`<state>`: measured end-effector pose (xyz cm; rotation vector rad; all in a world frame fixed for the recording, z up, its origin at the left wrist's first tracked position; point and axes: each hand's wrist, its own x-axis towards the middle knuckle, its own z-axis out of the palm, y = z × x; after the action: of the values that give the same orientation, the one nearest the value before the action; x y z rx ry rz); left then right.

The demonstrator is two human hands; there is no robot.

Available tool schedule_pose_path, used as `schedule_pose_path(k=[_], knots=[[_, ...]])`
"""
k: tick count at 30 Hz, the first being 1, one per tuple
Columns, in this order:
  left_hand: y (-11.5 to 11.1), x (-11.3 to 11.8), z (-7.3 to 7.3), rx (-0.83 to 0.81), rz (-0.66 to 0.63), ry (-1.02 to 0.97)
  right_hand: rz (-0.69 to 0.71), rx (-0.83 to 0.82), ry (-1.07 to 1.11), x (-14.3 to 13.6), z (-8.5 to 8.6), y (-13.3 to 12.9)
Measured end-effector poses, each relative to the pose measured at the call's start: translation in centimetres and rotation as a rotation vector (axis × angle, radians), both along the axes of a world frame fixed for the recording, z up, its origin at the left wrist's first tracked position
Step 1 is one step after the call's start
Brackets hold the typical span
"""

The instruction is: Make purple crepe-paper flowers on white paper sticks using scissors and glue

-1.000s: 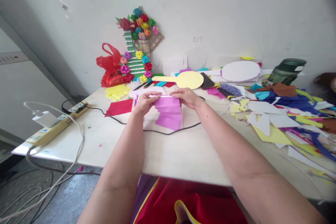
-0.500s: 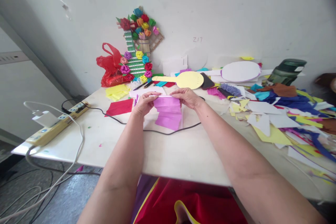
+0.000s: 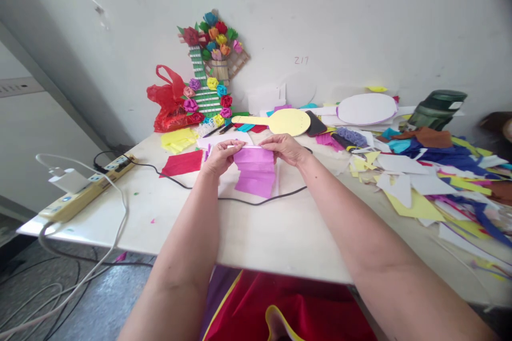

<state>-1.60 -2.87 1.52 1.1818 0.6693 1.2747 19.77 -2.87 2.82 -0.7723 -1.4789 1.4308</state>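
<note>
A sheet of purple crepe paper (image 3: 255, 173) hangs from its top edge between my two hands, just above the table. My left hand (image 3: 222, 157) pinches the upper left corner, fingers closed. At the upper right corner my right hand (image 3: 285, 149) is closed in a pinch too. The top edge looks folded or wrapped along a thin pale strip between the fingertips; what lies inside is hidden. A red piece of crepe paper (image 3: 182, 163) lies flat to the left of my left hand. Behind my hands rests a white sheet (image 3: 208, 141).
A black cable (image 3: 256, 203) crosses the table under the purple paper. At left is a power strip (image 3: 76, 197) with a white charger. Paper scraps (image 3: 416, 173) cover the right side. Behind stand a yellow paddle shape (image 3: 290, 122), a flower-decked guitar shape (image 3: 207, 101) and a green bottle (image 3: 438, 109).
The lower part of the purple paper has swung slightly to the left. My hands hold the same place and grip.
</note>
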Motion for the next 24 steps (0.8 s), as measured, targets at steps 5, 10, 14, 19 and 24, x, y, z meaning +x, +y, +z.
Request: schedule_pose_path(k=[5,10,14,19,24], knots=[[0.12,-0.25,-0.01,0.018,-0.011,0.033,-0.004,0.016,-0.024,0.0,0.24,-0.11],[0.06,-0.32,0.12,0.019,-0.031,0.061,-0.033,0.015,-0.02,-0.04,0.28,-0.08],[-0.1,-0.31,0.27,0.006,-0.037,0.066,-0.054,0.011,-0.001,-0.05,0.06,0.12],[-0.14,-0.49,0.34,-0.003,-0.03,0.1,-0.056,0.009,0.02,-0.11,-0.05,0.17],[-0.07,-0.59,0.29,-0.011,-0.023,0.099,-0.063,0.013,0.034,-0.16,0.08,-0.01]])
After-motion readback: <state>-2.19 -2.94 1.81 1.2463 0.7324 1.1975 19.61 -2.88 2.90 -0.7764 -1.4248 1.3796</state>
